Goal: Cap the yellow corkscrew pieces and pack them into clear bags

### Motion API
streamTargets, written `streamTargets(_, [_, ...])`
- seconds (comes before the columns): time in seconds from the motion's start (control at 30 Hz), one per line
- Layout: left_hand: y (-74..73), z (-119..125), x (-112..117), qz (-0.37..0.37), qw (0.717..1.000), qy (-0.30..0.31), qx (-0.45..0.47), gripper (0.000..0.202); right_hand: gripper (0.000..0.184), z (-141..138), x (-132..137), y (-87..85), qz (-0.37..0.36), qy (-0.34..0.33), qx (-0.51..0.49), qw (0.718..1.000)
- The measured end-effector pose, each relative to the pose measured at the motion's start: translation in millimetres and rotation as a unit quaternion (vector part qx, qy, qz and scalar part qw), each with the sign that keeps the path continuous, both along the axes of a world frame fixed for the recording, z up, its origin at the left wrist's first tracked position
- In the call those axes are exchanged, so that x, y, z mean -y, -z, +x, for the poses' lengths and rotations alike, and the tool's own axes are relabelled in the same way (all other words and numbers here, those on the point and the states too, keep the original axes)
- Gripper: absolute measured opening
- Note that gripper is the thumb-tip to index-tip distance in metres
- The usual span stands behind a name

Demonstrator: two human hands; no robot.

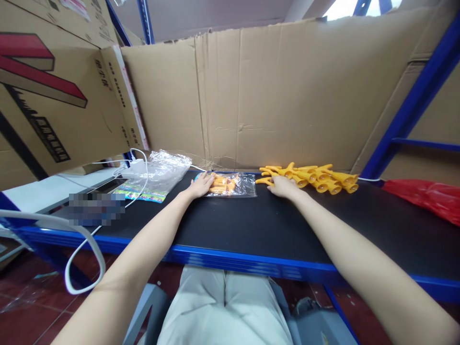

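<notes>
My left hand (201,186) lies flat over the left end of a clear plastic bag (247,186), fingers stretched forward. Several orange-yellow pieces (223,184) show inside the bag. Over to the right, my right hand (284,187) is closed at the left end of a pile of yellow hollow hand-shaped toys (316,177). One yellow hand-shaped toy (263,181) pokes out to the left from under its fingers; the palm side of the grip is hidden. Many of the toys have their round open ends facing right and toward me.
Clear empty bags (161,172) with a colourful strip lie left on the black tabletop (230,225), near a white charger and cable (138,165). A red plastic bag (424,194) lies far right. Cardboard (287,96) walls the back; a large box (64,96) stands left. Blue edge (244,258) in front.
</notes>
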State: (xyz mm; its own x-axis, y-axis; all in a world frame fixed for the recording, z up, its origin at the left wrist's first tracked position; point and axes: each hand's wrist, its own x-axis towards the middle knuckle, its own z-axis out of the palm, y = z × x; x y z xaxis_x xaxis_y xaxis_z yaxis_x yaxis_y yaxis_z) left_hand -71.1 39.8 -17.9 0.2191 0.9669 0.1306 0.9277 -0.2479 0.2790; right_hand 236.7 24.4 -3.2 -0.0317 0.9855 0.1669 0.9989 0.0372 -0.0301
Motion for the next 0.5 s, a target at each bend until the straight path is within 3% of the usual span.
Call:
streamTargets(0.2, [1.3, 0, -1, -0.005, 1.0, 0.004, 0.013, 0.059, 0.045, -17, 7, -1.0, 0.023, -0.047, -0.019, 0.998])
streamTargets(0.37, [2.0, 0, -1, -0.013, 0.999, 0.011, 0.028, 0.06, 0.029, -25, 14, -6.9, 0.025, -0.038, -0.031, 0.998])
streamTargets(0.5, [3.1, 0, -3, -0.015, 0.999, 0.01, 0.034, 0.059, 0.032, -30, 20, -10.7, 0.027, -0.027, -0.025, 0.999])
